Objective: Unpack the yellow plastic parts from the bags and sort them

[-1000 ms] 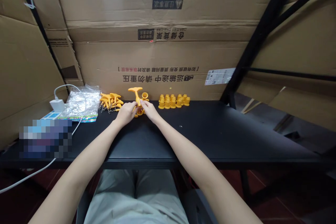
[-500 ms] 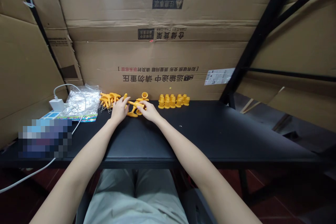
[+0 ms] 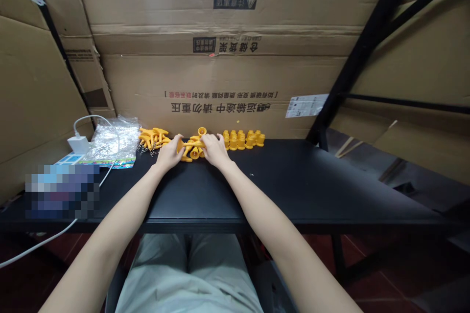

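My left hand [image 3: 170,153] is closed around the wide end of a yellow T-shaped plastic piece [image 3: 194,144]. The fingers of my right hand [image 3: 217,150] close over the other end of its stem; whether a cup is also inside them is hidden. Beneath and behind the held piece lie loose yellow parts, among them an open cup [image 3: 201,131] at the back and another cup [image 3: 194,154] lying nearer me. A heap of yellow T-shaped pieces [image 3: 152,137] with small metal chains lies just left of my left hand.
Several yellow cup-shaped parts [image 3: 240,143] stand in rows right of my right hand. Clear plastic bags [image 3: 112,142], a white charger [image 3: 78,145] with its cable and a blurred-out object [image 3: 62,191] occupy the left of the black table [image 3: 293,181]. Cardboard [image 3: 147,73] walls the back.
My right hand has moved slightly right and up, from the loose parts to the stem's end. The held piece now lies level between both hands, which before were further from gripping it together.
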Tool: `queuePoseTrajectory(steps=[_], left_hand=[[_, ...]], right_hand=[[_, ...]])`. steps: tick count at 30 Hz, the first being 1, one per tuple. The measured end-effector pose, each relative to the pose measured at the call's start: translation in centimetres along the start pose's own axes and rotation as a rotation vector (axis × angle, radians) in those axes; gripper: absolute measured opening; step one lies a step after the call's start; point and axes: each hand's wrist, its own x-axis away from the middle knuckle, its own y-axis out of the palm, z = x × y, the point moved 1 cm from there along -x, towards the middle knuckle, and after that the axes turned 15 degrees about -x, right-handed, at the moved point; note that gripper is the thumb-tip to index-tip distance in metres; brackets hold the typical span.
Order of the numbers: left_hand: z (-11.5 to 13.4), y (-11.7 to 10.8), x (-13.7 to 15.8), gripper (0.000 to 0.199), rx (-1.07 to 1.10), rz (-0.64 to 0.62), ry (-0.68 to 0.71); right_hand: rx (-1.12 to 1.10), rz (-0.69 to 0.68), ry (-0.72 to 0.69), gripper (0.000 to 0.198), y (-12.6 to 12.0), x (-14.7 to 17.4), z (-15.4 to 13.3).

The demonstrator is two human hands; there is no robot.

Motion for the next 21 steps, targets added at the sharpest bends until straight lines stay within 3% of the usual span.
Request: queuePoseTrajectory(steps=[12,21], left_hand=[[-0.04,-0.29,0.12,0.041,-0.052,-0.032,0.021],[0.61,-0.69,0.05,0.039,-0.047,-0.088,-0.004]], right_hand=[[0.023,-0.078,-0.037,0.024,0.06,0.09,-0.20],[0.108,-0.048,0.039,0.030,-0.37,-0.11,-0.63]])
